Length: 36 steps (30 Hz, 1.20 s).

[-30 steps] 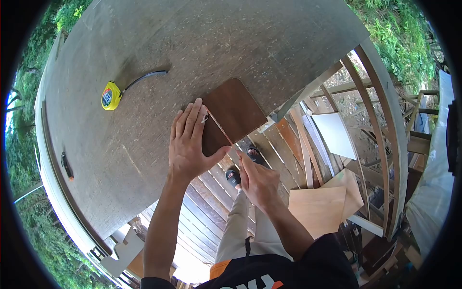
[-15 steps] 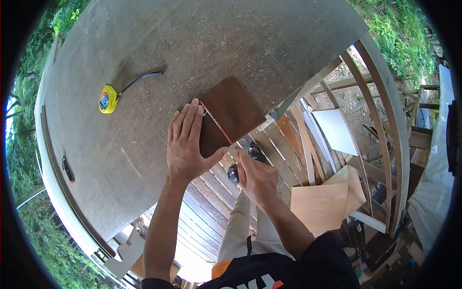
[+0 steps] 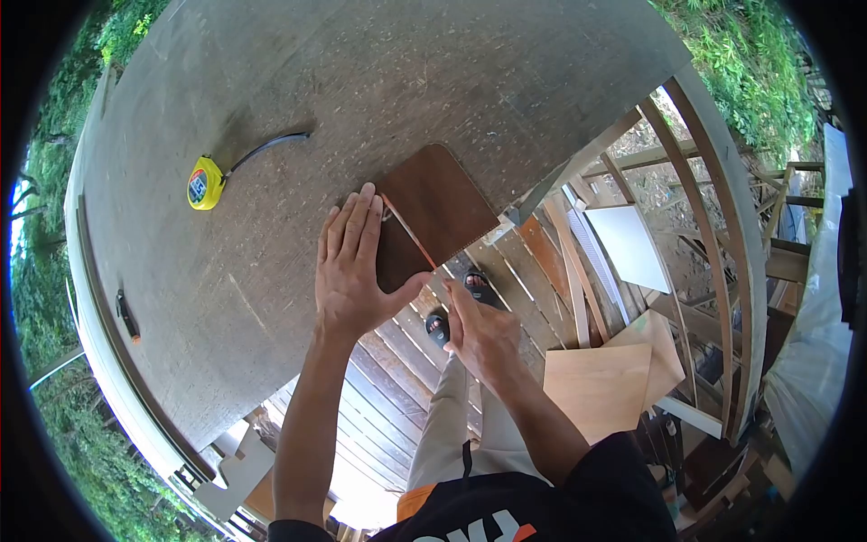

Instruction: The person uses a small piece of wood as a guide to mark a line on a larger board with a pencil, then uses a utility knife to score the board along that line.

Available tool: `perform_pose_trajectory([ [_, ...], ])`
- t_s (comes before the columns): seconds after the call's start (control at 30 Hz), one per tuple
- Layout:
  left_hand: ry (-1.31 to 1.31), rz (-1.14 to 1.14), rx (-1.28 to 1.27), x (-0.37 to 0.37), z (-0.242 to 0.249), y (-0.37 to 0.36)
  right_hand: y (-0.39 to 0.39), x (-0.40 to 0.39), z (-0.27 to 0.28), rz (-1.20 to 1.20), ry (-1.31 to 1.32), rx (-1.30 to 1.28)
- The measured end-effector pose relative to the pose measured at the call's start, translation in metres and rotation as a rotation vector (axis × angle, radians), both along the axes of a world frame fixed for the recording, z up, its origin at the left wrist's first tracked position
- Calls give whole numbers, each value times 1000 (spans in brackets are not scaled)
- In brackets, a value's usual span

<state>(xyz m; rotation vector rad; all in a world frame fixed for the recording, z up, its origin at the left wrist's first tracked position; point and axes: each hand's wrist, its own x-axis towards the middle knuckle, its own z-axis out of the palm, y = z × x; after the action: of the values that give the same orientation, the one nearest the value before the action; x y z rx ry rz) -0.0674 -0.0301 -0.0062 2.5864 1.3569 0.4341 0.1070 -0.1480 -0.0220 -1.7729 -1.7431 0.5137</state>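
Head view: a dark brown panel (image 3: 433,217) lies at the near edge of the counter (image 3: 271,81), its near end overhanging. The left hand (image 3: 350,266) presses flat beside and partly on it, grip spread wide. The right hand (image 3: 479,334), just below the panel's near edge, pinches a thin orange-edged strip (image 3: 406,233) lying along the panel; the strip appears partly worked, with its near end still to finish. A yellow tape measure (image 3: 206,183) sits well left of the panel.
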Motion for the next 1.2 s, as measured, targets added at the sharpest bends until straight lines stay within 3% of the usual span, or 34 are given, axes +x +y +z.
perform_pose_trajectory([
  [0.13, 0, 11, -18, 1, 1, 0, -55, 17, -20, 2, 100, -19],
  [0.27, 10, 7, -14, 0, 2, 1, -75, 28, -5, -6, 84, -17],
  [0.57, 2, -22, 25, -2, -1, 2, 4, 1, 14, -3, 58, 42],
  [1.2, -5, -18, 14, -3, -2, 0, 15, -3, 5, 16, -78, 4],
])
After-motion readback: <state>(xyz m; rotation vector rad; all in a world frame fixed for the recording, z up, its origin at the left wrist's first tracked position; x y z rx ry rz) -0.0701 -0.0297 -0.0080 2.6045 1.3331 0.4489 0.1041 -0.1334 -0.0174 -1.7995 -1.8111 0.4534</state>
